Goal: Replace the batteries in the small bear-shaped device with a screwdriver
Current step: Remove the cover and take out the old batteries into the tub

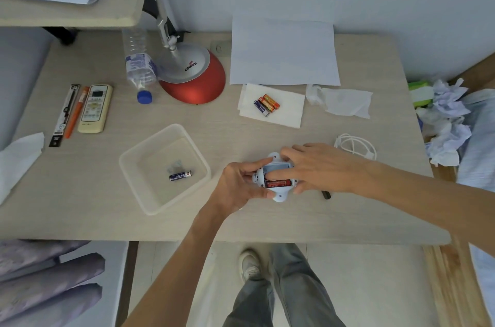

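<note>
The white bear-shaped device (278,196) lies back-up near the table's front edge, its battery compartment uncovered. A red battery (278,183) sits in the near slot. My left hand (242,187) grips the device's left side. My right hand (316,166) rests over the right side, a finger pressing into the compartment above the red battery. Three spare batteries (266,105) lie on a white napkin (284,117) farther back. One dark battery (180,175) lies in a clear plastic tub (128,166) to the left. A dark screwdriver tip (326,194) pokes out under my right wrist.
A red-based desk lamp (192,77), a lying water bottle (139,67), a remote control (95,108) and pens stand at the back left. White paper (284,53), crumpled tissue (345,101) and a white cable (355,146) lie to the right.
</note>
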A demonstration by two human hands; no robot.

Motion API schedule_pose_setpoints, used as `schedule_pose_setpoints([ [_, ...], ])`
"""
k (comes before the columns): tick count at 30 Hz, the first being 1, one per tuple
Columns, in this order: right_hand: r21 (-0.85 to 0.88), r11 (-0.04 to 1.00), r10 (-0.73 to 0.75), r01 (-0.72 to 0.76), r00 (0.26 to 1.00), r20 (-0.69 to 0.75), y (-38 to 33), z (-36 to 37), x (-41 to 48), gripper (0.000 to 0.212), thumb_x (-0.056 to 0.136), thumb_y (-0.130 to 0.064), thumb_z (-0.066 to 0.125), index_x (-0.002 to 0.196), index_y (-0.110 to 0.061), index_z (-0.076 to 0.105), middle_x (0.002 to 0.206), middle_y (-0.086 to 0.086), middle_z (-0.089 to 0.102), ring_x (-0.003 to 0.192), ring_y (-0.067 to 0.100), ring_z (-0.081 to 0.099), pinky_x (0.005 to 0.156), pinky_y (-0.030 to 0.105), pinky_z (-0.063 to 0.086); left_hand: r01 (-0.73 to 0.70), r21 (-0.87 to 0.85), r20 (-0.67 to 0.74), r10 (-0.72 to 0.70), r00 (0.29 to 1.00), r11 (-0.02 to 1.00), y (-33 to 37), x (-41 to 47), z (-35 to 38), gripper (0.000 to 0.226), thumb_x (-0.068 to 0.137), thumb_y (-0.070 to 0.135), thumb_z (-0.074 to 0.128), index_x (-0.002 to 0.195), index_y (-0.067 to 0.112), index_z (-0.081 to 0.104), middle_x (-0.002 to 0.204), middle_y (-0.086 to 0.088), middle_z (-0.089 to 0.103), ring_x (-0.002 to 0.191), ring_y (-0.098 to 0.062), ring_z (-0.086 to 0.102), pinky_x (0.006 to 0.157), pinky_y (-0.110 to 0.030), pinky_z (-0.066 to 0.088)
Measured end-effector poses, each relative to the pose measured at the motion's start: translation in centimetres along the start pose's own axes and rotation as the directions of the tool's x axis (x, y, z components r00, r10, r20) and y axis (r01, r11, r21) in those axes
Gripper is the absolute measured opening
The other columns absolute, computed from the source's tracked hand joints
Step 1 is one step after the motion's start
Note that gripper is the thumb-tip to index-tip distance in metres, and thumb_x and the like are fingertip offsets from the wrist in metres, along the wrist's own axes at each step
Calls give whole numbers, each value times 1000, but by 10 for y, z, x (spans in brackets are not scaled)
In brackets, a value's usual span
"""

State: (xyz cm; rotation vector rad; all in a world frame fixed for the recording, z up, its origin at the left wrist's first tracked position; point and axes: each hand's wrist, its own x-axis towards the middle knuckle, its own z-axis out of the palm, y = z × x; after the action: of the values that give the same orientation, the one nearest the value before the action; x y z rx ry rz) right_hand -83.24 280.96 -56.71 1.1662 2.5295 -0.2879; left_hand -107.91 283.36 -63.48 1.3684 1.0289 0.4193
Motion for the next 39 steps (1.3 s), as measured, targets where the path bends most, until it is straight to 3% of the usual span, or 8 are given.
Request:
schedule_pose_setpoints([
  [7, 110, 994, -16, 5, 995, 98, 2, 1, 5, 69, 101, -53, 63, 156, -50, 22, 116, -1, 44, 84, 15, 46, 65, 30, 37, 4, 0, 7, -4, 1000, 1000, 1, 0, 1, 83, 63, -2, 101, 138, 20, 74, 120, 1, 82, 112, -21, 79, 104, -38, 61],
  [12, 144, 989, -35, 25, 997, 66, 6, 8, 3, 70, 101, -53, 63, 156, -52, 20, 113, -2, 42, 83, 17, 51, 62, 29, 42, 6, 8, 19, -6, 1000, 1000, 1, 0, -1, 82, 64, -1, 101, 139, 21, 74, 121, 1, 82, 112, -21, 78, 106, -41, 61],
  [18, 246, 969, 12, -13, 1000, 5, 4, 9, -7, 67, 104, -49, 60, 159, -51, 23, 112, -9, 34, 87, 10, 40, 70, 30, 50, 16, -19, 38, -15, 999, 1000, 3, -1, -1, 82, 66, -1, 100, 141, 17, 72, 123, 1, 81, 114, -18, 78, 106, -39, 60],
  [24, 661, 729, 310, -177, 947, -88, -11, 37, -24, 84, 94, -45, 78, 161, -46, 28, 135, -16, 51, 109, 7, 61, 91, 31, 55, 30, -61, 58, -26, 998, 998, 5, -3, -2, 83, 67, -1, 100, 142, 18, 71, 125, 1, 81, 117, -18, 77, 107, -39, 60],
  [27, 777, 585, 469, -233, 878, -90, -26, 50, -22, 82, 83, -38, 88, 153, -34, 45, 131, -15, 56, 109, 5, 61, 95, 33, 56, 33, -60, 41, -31, 999, 998, 7, -5, -1, 81, 67, -2, 99, 141, 16, 72, 124, 0, 81, 115, -16, 78, 106, -37, 61],
  [32, 831, 508, 588, -227, 797, -142, -39, 62, -10, 63, 76, -26, 92, 133, -21, 66, 116, -8, 63, 98, 10, 63, 87, 34, 56, -32, -24, -40, 31, 999, 999, 10, -7, 1, 64, 70, 12, 102, 127, 28, 81, 127, 7, 77, 121, -16, 73, 106, -38, 58],
  [36, 851, 487, 608, -198, 776, -168, -43, 64, -8, 61, 73, -25, 92, 129, -22, 68, 110, -10, 64, 95, 9, 63, 83, 26, 51, -111, 223, -47, 125, 991, 968, 15, -7, 0, 42, 76, 24, 99, 112, 41, 84, 127, 16, 71, 119, -3, 67, 99, -16, 52],
  [39, 854, 481, 617, -199, 769, -168, -43, 65, -9, 60, 75, -26, 91, 130, -23, 69, 110, -9, 66, 96, 12, 65, 85, 30, 54, -80, 309, -35, 96, 995, 948, 18, -2, 2, 36, 76, 30, 99, 109, 35, 86, 124, 16, 70, 111, 3, 67, 91, -8, 48],
])
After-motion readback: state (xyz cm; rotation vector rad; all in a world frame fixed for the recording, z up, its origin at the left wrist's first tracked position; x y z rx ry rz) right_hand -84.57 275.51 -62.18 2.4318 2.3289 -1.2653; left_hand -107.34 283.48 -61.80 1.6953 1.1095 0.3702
